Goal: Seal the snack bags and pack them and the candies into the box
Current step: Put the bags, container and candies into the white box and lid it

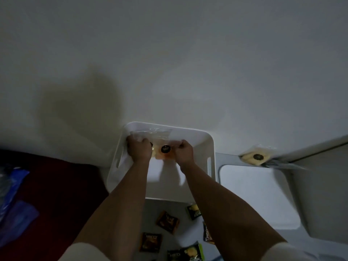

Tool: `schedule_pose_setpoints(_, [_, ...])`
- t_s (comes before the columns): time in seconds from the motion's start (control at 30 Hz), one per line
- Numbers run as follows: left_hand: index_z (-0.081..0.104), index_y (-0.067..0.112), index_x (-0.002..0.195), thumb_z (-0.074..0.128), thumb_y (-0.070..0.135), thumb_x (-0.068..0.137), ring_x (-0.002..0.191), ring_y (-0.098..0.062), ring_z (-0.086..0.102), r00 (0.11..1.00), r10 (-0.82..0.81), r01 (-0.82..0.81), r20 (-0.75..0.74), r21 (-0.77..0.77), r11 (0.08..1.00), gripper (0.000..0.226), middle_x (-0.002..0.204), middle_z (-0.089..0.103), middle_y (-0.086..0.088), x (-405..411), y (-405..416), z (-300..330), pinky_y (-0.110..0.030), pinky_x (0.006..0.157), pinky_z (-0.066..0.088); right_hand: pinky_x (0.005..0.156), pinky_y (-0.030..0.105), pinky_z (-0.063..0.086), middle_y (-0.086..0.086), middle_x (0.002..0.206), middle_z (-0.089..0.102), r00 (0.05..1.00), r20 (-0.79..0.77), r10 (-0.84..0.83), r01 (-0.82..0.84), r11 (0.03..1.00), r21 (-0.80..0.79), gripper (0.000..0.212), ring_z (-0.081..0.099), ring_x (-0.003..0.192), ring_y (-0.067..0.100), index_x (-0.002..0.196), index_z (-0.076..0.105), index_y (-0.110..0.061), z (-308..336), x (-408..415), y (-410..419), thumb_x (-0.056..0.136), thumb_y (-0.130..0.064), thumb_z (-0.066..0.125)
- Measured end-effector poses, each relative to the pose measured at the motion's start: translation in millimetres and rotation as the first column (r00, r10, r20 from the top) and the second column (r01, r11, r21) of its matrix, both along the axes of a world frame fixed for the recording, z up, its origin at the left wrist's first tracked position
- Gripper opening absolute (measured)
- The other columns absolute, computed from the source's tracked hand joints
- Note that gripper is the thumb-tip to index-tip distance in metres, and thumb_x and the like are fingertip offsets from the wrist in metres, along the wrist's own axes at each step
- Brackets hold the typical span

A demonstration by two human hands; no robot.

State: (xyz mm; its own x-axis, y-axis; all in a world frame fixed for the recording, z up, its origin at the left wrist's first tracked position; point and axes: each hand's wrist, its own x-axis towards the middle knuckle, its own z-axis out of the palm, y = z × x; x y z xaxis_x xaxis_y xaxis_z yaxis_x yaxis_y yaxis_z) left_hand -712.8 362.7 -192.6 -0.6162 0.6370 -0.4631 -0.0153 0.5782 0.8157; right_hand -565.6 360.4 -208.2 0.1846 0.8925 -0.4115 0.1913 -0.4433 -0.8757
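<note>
A white plastic box with slot handles stands against the wall. Inside it, at the far end, my left hand and my right hand both grip a clear snack bag with a round black label and orange-yellow contents. The left hand holds its left side, the right hand its right side. A second clear snack bag with a pale block and a black label lies to the right of the box. Several dark candy packets lie on the grey surface in front of the box, between my forearms.
A white lid lies flat to the right of the box. A dark red cloth and blue plastic are on the left. The plain wall rises right behind the box. The scene is dim.
</note>
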Motion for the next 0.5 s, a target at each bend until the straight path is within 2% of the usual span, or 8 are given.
schedule_pose_setpoints(0.07, [0.040, 0.007, 0.140, 0.057, 0.013, 0.085, 0.123, -0.040, 0.055, 0.994, 0.087, -0.090, 0.063, 0.048, 0.995, 0.057, 0.139, 0.051, -0.021, 11, -5, 8, -0.049, 0.105, 0.048, 0.071, 0.036, 0.055, 0.000, 0.077, 0.066, 0.997, 0.075, 0.005, -0.004, 1.000, -0.015, 0.017, 0.064, 0.080, 0.022, 0.077, 0.061, -0.016, -7, -8, -1, 0.093, -0.018, 0.056])
schedule_pose_setpoints(0.13, [0.034, 0.009, 0.146, 0.061, 0.009, 0.085, 0.125, -0.043, 0.053, 0.976, 0.173, -0.182, 0.132, 0.066, 0.981, 0.067, 0.145, 0.042, -0.023, 20, -7, 18, -0.049, 0.107, 0.047, 0.070, 0.030, 0.053, 0.000, 0.082, 0.068, 0.995, 0.100, -0.004, 0.008, 0.999, -0.037, 0.009, 0.065, 0.084, 0.022, 0.083, 0.063, -0.017, -9, -14, -4, 0.091, -0.016, 0.062])
schedule_pose_setpoints(0.17, [0.031, 0.011, 0.149, 0.062, 0.010, 0.085, 0.125, -0.044, 0.052, 0.969, 0.196, -0.208, 0.154, 0.066, 0.976, 0.071, 0.147, 0.038, -0.023, 23, -8, 21, -0.049, 0.107, 0.047, 0.076, 0.032, 0.055, 0.003, 0.091, 0.072, 0.995, 0.095, -0.001, 0.006, 0.998, -0.061, 0.004, 0.068, 0.090, 0.024, 0.091, 0.066, -0.015, -11, -15, -6, 0.088, -0.017, 0.067])
schedule_pose_setpoints(0.23, [0.026, 0.011, 0.152, 0.062, 0.010, 0.086, 0.125, -0.046, 0.051, 0.964, 0.216, -0.227, 0.157, 0.052, 0.972, 0.076, 0.151, 0.033, -0.022, 27, -13, 29, -0.049, 0.107, 0.046, 0.095, 0.039, 0.055, 0.006, 0.115, 0.072, 0.993, 0.115, 0.027, -0.012, 0.992, -0.126, 0.034, 0.067, 0.108, 0.026, 0.115, 0.068, -0.012, -7, -14, -10, 0.083, -0.024, 0.075])
schedule_pose_setpoints(0.3, [0.023, 0.010, 0.155, 0.062, 0.011, 0.087, 0.129, -0.046, 0.049, 0.961, 0.226, -0.234, 0.158, 0.037, 0.971, 0.078, 0.154, 0.029, -0.022, 28, -20, 40, -0.048, 0.108, 0.045, 0.106, 0.035, 0.048, 0.009, 0.133, 0.065, 0.981, 0.170, 0.090, -0.063, 0.985, -0.159, 0.056, 0.061, 0.122, 0.026, 0.135, 0.060, -0.009, 9, -8, -16, 0.086, -0.030, 0.076])
schedule_pose_setpoints(0.33, [0.021, 0.009, 0.156, 0.062, 0.011, 0.088, 0.131, -0.045, 0.048, 0.961, 0.229, -0.236, 0.152, 0.031, 0.971, 0.079, 0.156, 0.028, -0.022, 29, -24, 45, -0.048, 0.110, 0.043, 0.106, 0.031, 0.045, 0.011, 0.137, 0.062, 0.975, 0.186, 0.118, -0.088, 0.983, -0.160, 0.059, 0.059, 0.126, 0.027, 0.139, 0.056, -0.007, 17, -3, -19, 0.088, -0.030, 0.075])
schedule_pose_setpoints(0.4, [0.017, 0.005, 0.158, 0.062, 0.013, 0.090, 0.137, -0.042, 0.043, 0.965, 0.220, -0.228, 0.145, 0.035, 0.973, 0.083, 0.158, 0.027, -0.022, 32, -33, 59, -0.045, 0.113, 0.040, 0.106, 0.031, 0.042, 0.013, 0.142, 0.059, 0.968, 0.203, 0.145, -0.116, 0.982, -0.148, 0.059, 0.056, 0.130, 0.029, 0.141, 0.054, -0.004, 34, 9, -26, 0.090, -0.027, 0.073])
schedule_pose_setpoints(0.5, [0.002, 0.002, 0.160, 0.063, 0.016, 0.091, 0.139, -0.041, 0.043, 0.969, 0.202, -0.210, 0.143, 0.037, 0.977, 0.092, 0.157, 0.030, -0.024, 43, -48, 80, -0.046, 0.114, 0.040, 0.106, 0.028, 0.044, 0.010, 0.135, 0.065, 0.966, 0.212, 0.147, -0.139, 0.989, -0.056, 0.044, 0.060, 0.125, 0.024, 0.130, 0.066, -0.009, 62, 27, -37, 0.090, -0.026, 0.072])
